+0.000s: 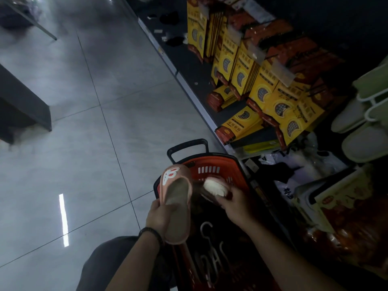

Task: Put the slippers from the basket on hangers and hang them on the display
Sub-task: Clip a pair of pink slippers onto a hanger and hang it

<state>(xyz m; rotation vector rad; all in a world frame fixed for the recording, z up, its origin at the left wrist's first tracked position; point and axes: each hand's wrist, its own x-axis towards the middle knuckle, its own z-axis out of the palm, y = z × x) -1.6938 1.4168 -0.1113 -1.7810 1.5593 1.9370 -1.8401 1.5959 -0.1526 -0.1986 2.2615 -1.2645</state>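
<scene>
Nearest, low in the basket: white plastic hangers (212,263) lying loose in a heap, hooks up. None is on a slipper yet.

Left hand (161,217): fingers curled round the heel half of a pink rabbit-print slipper (178,198), sole toward the palm and opening facing up. It is held above the near edge of the orange shopping basket (228,171).

Right hand (235,204): fingers wrapped round the second slipper (214,186), with its pale lining showing. It sits just above the basket's inside and is blurred, so the exact grip is unclear.

Handling, as a judgement: light, with a soft fabric upper and a flexible foam-like sole. It is not fragile and not slippery. It should bend if squeezed mid-sole, so hold the firmer heel or sole edge and leave the toe opening free for the hanger.

Farther right: pale green slippers (369,85) already hang on a white hanger (366,101) at the display. Beyond them, yellow boxed packs (260,89) are on the shelf.
</scene>
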